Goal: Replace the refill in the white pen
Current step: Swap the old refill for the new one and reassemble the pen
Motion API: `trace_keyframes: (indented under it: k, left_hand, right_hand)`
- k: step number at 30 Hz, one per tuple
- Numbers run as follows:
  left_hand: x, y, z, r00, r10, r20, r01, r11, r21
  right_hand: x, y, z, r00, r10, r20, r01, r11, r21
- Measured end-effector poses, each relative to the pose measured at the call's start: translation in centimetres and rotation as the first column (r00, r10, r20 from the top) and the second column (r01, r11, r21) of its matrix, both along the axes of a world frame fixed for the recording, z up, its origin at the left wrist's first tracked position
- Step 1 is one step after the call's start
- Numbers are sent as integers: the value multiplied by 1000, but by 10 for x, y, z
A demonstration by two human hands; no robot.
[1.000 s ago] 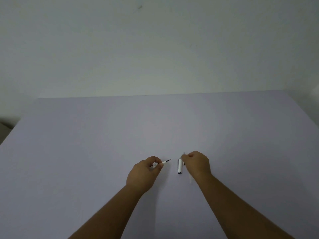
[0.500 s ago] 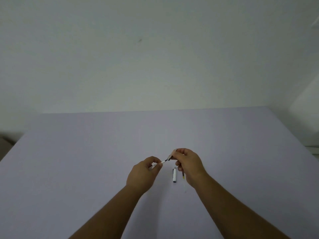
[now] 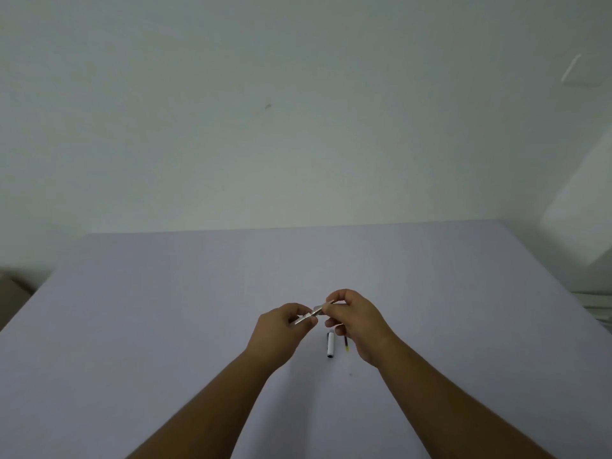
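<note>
Above the table, my two hands meet over a thin white pen body (image 3: 304,319). My left hand (image 3: 281,329) pinches its lower end. My right hand (image 3: 356,321) pinches a small grey pen piece (image 3: 320,308) that sits against the body's upper end, in line with it. The joint between them is partly covered by my fingers. A short white pen part with a dark end (image 3: 330,344) lies on the table just below my right hand. Beside it lies a thin dark refill with a yellow end (image 3: 346,345), partly hidden under my right palm.
The table (image 3: 165,309) is a plain lilac surface, with its far edge against a pale wall. A white block (image 3: 583,207) stands off the right edge, and a brown object (image 3: 13,289) off the left edge.
My right hand lifted the small grey piece from beside the white part and carried it left to the dark tip of the pen body. My left hand stayed put.
</note>
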State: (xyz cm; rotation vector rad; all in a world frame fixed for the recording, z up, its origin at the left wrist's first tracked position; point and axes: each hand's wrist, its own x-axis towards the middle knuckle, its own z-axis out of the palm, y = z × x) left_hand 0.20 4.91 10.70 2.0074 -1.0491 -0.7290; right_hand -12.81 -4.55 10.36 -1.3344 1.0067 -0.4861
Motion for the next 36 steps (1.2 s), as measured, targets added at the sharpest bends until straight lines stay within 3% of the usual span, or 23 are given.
trace_keyframes:
  k: [4, 8, 12, 16, 21, 25, 30, 36]
  left_hand:
    - [0, 2, 7, 999, -17, 41, 17, 1000, 11]
    - [0, 3, 12, 997, -29, 68, 29, 1000, -1]
    - [1, 3, 15, 997, -19, 77, 20, 1000, -11]
    - [-2, 3, 16, 990, -64, 126, 63, 998, 13]
    - [0, 4, 17, 995, -40, 92, 40, 999, 2]
    - [-3, 1, 19, 991, -63, 120, 66, 998, -17]
    - [-3, -3, 21, 989, -66, 135, 69, 997, -21]
    - [-5, -4, 20, 980, -81, 182, 86, 996, -23]
  right_hand:
    - [-4, 0, 6, 997, 65, -31, -67, 995, -75]
    - [-4, -1, 12, 984, 68, -162, -92, 985, -144]
    - [-6, -1, 13, 993, 111, -43, -116, 984, -135]
    - [-5, -1, 13, 965, 68, -252, -122, 970, -208]
    - [-11, 1, 12, 990, 132, -47, -137, 981, -140]
    - [-10, 1, 14, 981, 81, -177, -105, 986, -130]
    - [-13, -3, 13, 991, 129, -19, -130, 981, -141]
    - [-13, -7, 12, 984, 117, -134, -133, 984, -118]
